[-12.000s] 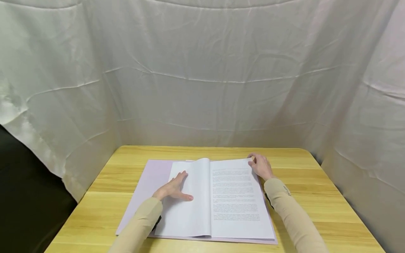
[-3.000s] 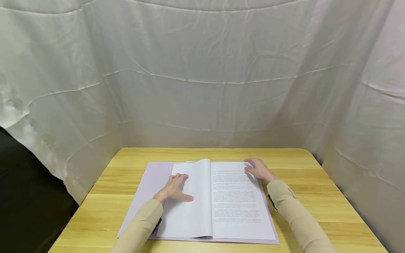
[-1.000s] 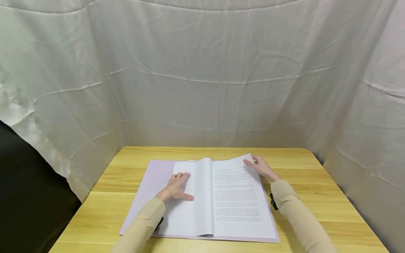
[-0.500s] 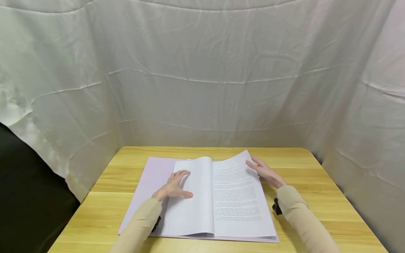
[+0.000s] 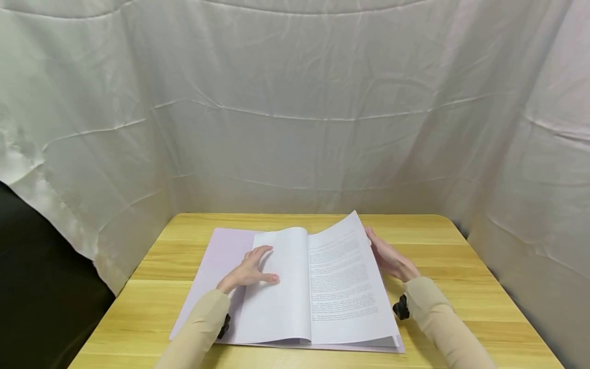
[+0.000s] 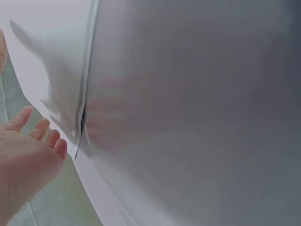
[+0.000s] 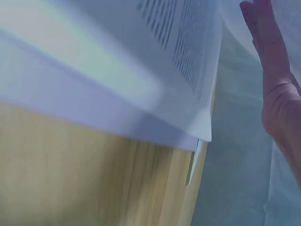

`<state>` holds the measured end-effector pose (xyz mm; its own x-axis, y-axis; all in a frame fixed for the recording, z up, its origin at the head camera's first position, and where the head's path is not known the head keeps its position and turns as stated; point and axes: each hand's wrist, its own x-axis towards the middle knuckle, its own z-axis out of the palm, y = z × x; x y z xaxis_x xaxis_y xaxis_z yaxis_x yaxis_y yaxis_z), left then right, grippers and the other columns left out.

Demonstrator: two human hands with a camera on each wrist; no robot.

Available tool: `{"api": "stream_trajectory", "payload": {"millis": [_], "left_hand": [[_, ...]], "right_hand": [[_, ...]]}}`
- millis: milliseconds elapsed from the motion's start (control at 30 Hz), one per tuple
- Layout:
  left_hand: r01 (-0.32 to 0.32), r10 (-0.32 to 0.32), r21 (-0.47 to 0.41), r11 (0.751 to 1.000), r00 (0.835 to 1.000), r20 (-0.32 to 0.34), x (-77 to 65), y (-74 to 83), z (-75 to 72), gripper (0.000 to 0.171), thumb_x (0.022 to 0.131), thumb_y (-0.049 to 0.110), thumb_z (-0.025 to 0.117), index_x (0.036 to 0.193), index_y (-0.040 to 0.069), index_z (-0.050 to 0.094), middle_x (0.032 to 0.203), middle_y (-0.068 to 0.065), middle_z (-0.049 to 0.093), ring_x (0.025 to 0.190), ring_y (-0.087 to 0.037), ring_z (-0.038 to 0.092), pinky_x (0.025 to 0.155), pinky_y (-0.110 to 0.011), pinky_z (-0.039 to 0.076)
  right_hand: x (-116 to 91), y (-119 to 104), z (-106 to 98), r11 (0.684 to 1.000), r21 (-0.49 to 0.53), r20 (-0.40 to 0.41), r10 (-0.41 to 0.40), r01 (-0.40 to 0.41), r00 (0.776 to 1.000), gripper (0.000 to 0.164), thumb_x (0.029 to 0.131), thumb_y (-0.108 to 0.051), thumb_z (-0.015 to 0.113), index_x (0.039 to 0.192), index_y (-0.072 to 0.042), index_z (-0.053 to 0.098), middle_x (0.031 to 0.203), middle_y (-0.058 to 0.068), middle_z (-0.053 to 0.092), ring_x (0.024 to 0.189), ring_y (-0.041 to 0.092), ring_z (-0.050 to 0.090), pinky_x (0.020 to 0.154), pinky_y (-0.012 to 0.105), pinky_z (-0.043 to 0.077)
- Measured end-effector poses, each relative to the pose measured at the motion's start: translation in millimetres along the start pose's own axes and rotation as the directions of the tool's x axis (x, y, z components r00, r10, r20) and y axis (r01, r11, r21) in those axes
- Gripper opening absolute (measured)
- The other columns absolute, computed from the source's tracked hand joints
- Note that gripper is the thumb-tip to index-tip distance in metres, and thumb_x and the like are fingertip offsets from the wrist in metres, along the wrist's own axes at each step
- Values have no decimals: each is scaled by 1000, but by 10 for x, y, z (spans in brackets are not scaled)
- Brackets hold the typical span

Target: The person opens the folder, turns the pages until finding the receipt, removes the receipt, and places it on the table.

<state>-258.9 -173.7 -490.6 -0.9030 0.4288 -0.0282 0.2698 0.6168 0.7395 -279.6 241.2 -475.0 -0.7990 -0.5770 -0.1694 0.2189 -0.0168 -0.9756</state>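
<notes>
The document lies open in a lavender folder [image 5: 226, 251] on the worktop [image 5: 138, 297], with its printed right-hand sheet [image 5: 343, 277] lifted and curved along the outer edge. The right hand [image 5: 387, 253], fingers extended and not clenched, is positioned at that edge, partly behind the sheet. The left hand [image 5: 251, 269], fingers spread and released, is positioned over the blank left-hand pages [image 5: 281, 312]; contact cannot be confirmed.

Head view: lighting even, diffuse; slight sheen on L curtain [image 5: 78, 128], shadow twd far R corner. L-wrist view: dim, grey, pages [image 6: 188, 94] shadowed. R-wrist view: bluish cast, wood tabletop [image 7: 61, 174] soft-focus.
</notes>
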Motion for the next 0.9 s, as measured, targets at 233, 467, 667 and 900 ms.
{"api": "stream_trajectory", "payload": {"millis": [233, 467, 667, 900], "left_hand": [[53, -53, -47, 998, 999, -8, -38, 35, -6, 97, 79, 37, 85, 155, 5, 34, 163, -21, 29, 148, -48, 21, 117, -73, 21], [72, -76, -107, 992, 997, -25, -60, 109, 24, 94, 81, 36, 84, 155, 6, 33, 162, -20, 33, 150, -46, 22, 118, -71, 21], [102, -108, -199, 975, 994, -20, -77, 186, 48, 91, 83, 36, 82, 156, 11, 34, 164, -18, 31, 153, -45, 20, 121, -68, 20], [98, -101, -278, 955, 995, 3, -104, 263, 47, 89, 86, 37, 79, 158, 13, 31, 166, -16, 28, 155, -43, 18, 122, -67, 19]], "right_hand": [[-68, -43, 116, 974, 221, 121, -75, 47, 990, 56, 107, -53, 8, 149, -21, 28, 124, 4, 60, 110, 19, 63, 90, 32, 55], [-113, -45, 211, 938, 334, 177, -163, 97, 970, 51, 108, -49, 7, 151, -26, 22, 129, 2, 62, 114, 19, 66, 90, 32, 57], [-159, -28, 324, 928, 361, 176, -160, 88, 971, 53, 107, -52, 8, 153, -30, 22, 127, 0, 63, 114, 17, 65, 92, 31, 56], [-176, -77, 487, 926, 363, 197, -184, 103, 963, 60, 107, -51, 7, 161, -29, -5, 133, 2, 59, 119, 17, 62, 95, 33, 56]]}}
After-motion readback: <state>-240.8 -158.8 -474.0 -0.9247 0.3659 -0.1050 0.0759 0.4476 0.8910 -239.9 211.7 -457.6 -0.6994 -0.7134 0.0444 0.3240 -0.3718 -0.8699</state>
